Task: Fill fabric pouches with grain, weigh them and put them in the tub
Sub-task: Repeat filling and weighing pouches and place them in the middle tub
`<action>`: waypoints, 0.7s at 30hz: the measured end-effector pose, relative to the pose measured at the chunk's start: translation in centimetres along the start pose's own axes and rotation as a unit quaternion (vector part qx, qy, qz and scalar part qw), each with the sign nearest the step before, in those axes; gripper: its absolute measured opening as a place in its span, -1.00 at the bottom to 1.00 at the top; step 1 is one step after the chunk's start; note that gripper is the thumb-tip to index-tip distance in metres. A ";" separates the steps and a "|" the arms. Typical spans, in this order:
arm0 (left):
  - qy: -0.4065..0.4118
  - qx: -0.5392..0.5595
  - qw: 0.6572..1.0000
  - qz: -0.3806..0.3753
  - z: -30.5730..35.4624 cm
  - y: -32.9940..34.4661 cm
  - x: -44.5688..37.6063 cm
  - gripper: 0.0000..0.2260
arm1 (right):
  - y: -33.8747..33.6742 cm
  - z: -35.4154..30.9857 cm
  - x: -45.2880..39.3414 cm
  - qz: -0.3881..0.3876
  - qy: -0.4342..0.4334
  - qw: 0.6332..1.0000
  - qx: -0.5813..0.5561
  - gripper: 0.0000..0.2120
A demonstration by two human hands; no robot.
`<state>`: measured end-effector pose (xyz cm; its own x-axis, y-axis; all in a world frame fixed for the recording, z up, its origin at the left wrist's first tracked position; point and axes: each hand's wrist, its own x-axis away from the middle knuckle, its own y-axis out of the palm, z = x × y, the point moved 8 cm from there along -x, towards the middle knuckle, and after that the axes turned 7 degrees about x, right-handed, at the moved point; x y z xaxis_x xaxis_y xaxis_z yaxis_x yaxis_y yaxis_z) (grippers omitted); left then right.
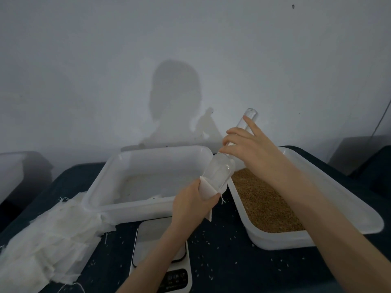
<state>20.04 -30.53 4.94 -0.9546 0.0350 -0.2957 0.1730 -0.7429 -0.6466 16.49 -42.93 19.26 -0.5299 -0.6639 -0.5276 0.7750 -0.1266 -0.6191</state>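
Left hand grips a white pouch at its mouth. Right hand holds a clear scoop by its handle, tilted, its wide end in the pouch.

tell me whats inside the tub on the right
The right tub holds brown grain spread across its floor. The right hand, gripping a clear scoop, and its forearm cover part of the grain, so that stretch cannot be seen.

scoop: clear plastic, glossy
pouch: white woven cloth, matt, frayed threads
tub: white plastic, smooth, semi-matt
grain tray: same white plastic
pouch stack: thin gauzy cloth
scale: white plastic, glossy top
counter: dark matt cloth
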 end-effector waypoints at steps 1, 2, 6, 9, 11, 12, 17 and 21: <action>-0.002 -0.001 1.000 -0.002 -0.2 -0.1 0.0 -0.67 | 0.1 0.0 0.1 0.010 0.000 1.000 -0.005 -0.44; -0.004 0.002 1.000 -0.006 -0.4 -0.2 -0.1 -0.67 | 0.4 0.1 0.2 0.008 0.004 1.000 -0.011 -0.43; -0.010 0.043 0.999 -0.024 -1.8 -0.9 -0.1 -0.74 | 3.1 1.3 1.3 -0.076 0.054 0.995 -0.039 -0.34; 0.005 0.077 0.997 -0.020 -2.9 -2.2 -0.2 -0.74 | 5.8 2.1 3.0 -0.150 0.101 0.980 -0.084 -0.36; 0.005 0.089 0.996 -0.012 -3.7 -3.0 -0.3 -0.76 | 7.4 2.2 4.5 -0.185 0.127 0.967 -0.122 -0.45; 0.003 0.092 0.996 -0.009 -4.1 -3.4 -0.2 -0.79 | 8.2 2.3 5.2 -0.203 0.141 0.958 -0.144 -0.51; 0.010 0.107 0.994 -0.015 -5.4 -4.7 0.5 -0.92 | 10.9 2.5 9.1 -0.294 0.229 0.910 -0.183 -0.79; 0.035 0.090 0.995 -0.022 -6.1 -4.4 1.5 -0.81 | 13.1 1.6 11.5 -0.388 0.259 0.876 -0.121 -0.88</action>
<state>19.28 -23.14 3.10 -0.9398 0.1121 -0.3228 0.0794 -0.8472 -0.5254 21.08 -53.42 6.02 -0.9987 -0.0160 -0.0485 0.0506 -0.1898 -0.9805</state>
